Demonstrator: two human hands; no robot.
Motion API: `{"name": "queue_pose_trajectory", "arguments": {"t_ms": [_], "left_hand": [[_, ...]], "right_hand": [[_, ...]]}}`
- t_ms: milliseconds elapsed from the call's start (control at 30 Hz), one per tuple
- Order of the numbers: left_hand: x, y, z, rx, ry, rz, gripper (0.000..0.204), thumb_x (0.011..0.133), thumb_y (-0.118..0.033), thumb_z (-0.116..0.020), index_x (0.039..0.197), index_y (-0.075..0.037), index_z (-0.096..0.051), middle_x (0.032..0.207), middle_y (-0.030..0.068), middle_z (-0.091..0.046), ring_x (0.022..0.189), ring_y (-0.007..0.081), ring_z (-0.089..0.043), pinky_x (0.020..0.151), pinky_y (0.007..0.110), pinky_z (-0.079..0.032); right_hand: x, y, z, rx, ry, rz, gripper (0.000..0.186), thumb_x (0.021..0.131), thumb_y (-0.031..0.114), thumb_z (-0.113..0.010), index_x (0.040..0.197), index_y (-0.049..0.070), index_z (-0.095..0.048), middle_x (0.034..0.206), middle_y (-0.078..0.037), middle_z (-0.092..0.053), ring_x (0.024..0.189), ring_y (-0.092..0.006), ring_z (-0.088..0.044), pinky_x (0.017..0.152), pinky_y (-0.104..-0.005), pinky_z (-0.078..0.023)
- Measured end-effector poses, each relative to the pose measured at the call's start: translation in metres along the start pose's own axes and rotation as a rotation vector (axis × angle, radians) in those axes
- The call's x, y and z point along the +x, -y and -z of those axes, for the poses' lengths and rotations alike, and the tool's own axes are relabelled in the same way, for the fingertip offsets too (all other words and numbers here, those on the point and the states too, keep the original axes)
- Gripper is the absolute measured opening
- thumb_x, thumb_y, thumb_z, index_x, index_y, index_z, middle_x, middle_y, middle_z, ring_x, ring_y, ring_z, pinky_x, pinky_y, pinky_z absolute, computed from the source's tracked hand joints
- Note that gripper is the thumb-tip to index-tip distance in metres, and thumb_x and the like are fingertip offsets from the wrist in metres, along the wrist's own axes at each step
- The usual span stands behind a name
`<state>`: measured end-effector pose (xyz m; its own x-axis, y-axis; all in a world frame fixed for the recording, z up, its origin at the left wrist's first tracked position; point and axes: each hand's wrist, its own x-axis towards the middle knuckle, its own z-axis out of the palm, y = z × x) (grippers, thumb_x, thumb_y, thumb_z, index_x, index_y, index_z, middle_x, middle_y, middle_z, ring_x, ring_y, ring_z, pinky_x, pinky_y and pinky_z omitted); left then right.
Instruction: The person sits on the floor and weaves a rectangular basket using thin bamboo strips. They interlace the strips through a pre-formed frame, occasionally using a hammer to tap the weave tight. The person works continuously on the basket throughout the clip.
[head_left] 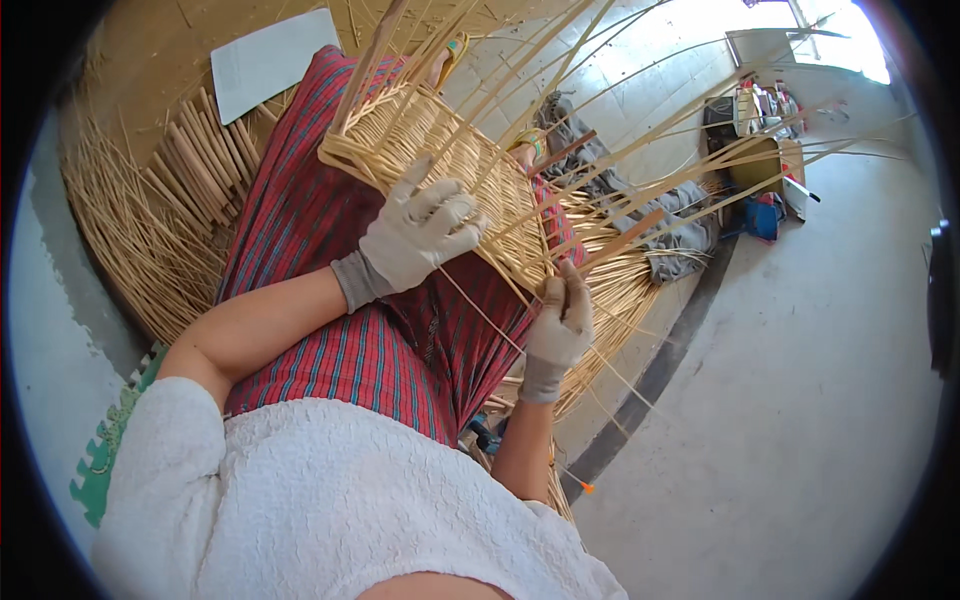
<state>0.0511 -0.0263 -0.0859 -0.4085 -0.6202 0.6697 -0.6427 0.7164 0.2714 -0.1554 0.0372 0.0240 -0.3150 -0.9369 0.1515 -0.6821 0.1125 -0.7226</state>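
A pale woven cane basket piece [450, 150], long upright stakes fanning from its edges, rests across red striped cloth [290, 180] over my lap. My left hand [420, 230], in a pale grey work glove, grips the near edge of the weave, index finger stretched along it and the other fingers curled. My right hand [562, 315], gloved alike, is closed at the right near corner, finger and thumb pinching a cane strand there. A thin loose strand hangs below the weave between my hands. My sandalled feet show beyond the piece.
Cut sticks [200, 160] and cane bundles [120, 240] lie at left, near a white sheet [270, 65]. More cane [625, 280] and crumpled grey cloth [680, 230] lie at right. Boxes and tools [760, 160] stand behind. A green foam mat [105, 450] edges the left.
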Motion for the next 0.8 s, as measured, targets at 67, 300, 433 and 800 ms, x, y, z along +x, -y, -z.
{"name": "queue_pose_trajectory", "arguments": {"t_ms": [67,300,433,800], "left_hand": [[0.010,-0.012,0.000,-0.007,-0.091,-0.058,0.043,0.095,-0.022,-0.060,0.138,-0.027,-0.066,0.124,0.0006,-0.065,0.125,0.0220,-0.063,0.124,0.059,-0.033],[0.040,-0.037,-0.011,0.006,0.623,0.067,0.035,0.098,-0.025,-0.057,0.132,-0.025,-0.066,0.118,0.0018,-0.067,0.123,0.0204,-0.064,0.124,0.057,-0.033],[0.026,-0.032,-0.014,-0.053,0.367,0.094,0.034,0.096,-0.026,-0.061,0.129,-0.022,-0.068,0.103,0.0025,-0.068,0.109,0.0223,-0.068,0.121,0.053,-0.038],[0.003,-0.038,-0.021,0.126,0.237,0.031,0.064,0.095,-0.028,-0.068,0.157,-0.023,-0.050,0.148,0.0049,-0.059,0.144,0.0230,-0.054,0.129,0.050,-0.025]], "right_hand": [[-0.001,-0.004,-0.003,0.217,-0.088,-0.061,0.029,0.105,0.008,-0.063,0.131,-0.005,-0.068,0.088,-0.003,-0.073,0.069,-0.0056,-0.060,0.062,-0.0201,-0.049],[0.117,0.047,-0.063,-0.001,0.177,0.042,0.024,0.105,0.017,-0.059,0.117,0.002,-0.073,0.083,-0.014,-0.073,0.069,-0.0231,-0.071,0.066,-0.0338,-0.054],[0.043,0.025,-0.022,0.191,0.187,-0.057,0.027,0.108,0.022,-0.058,0.116,-0.001,-0.069,0.071,-0.010,-0.068,0.066,-0.0161,-0.069,0.063,-0.0333,-0.053],[0.104,0.004,-0.039,0.118,-0.141,0.501,0.061,0.104,-0.001,-0.050,0.162,-0.001,-0.033,0.158,-0.021,-0.042,0.148,-0.0282,-0.043,0.118,-0.0416,-0.045]]}}
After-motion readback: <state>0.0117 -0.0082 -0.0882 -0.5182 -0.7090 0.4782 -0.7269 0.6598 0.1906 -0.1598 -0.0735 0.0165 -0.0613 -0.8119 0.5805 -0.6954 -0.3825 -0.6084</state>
